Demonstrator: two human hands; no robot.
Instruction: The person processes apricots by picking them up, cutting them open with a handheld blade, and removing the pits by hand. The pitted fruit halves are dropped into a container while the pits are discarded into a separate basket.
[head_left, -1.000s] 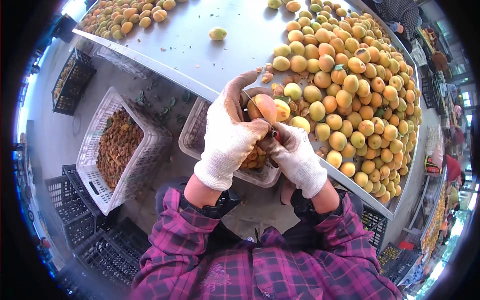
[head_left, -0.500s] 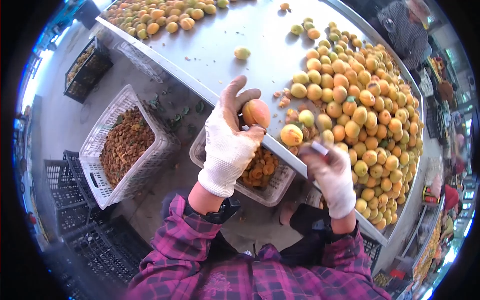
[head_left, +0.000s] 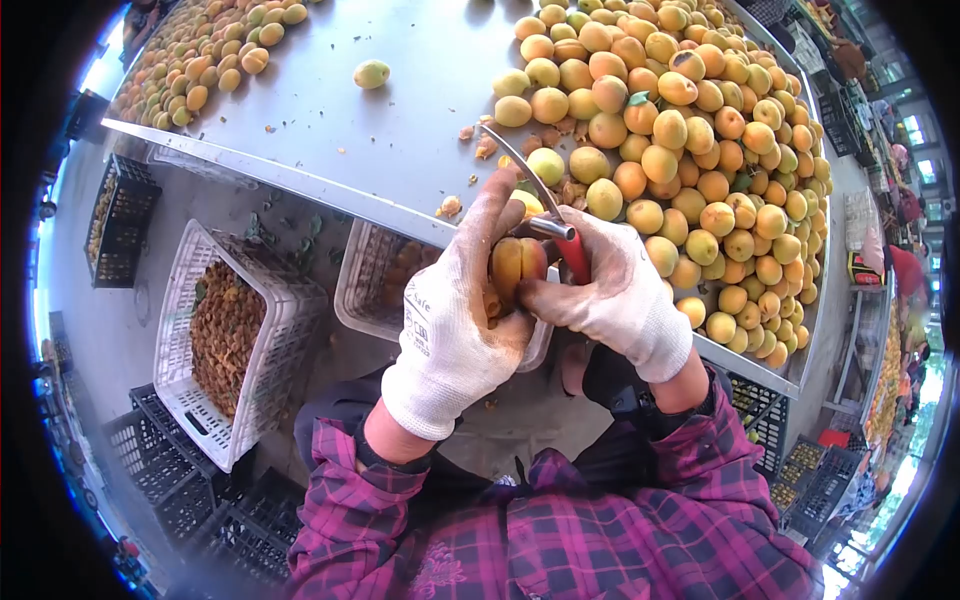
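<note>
Between the fingers and thumb of my left hand [head_left: 445,320], in a white knit glove with stained fingertips, is an orange apricot [head_left: 519,264] with a groove down its side. My right hand [head_left: 630,295], gloved the same way, grips a knife [head_left: 574,256] by its red handle. The curved blade points up and left, above the fruit and near my left fingertips. My right thumb presses against the apricot's lower side. Just beyond my hands, a large heap of apricots [head_left: 690,170] covers the right of the metal table [head_left: 330,150].
A white plastic basket [head_left: 350,300] sits under the table edge below my hands. To the left stands a white crate [head_left: 290,335] filled with brown pits. Black crates [head_left: 185,500] are lower left. A single apricot [head_left: 371,74] and another heap [head_left: 215,50] lie on the table.
My right hand has come left with the knife to meet the apricot in my left hand. The view has shifted, and the table heap appears higher and nearer.
</note>
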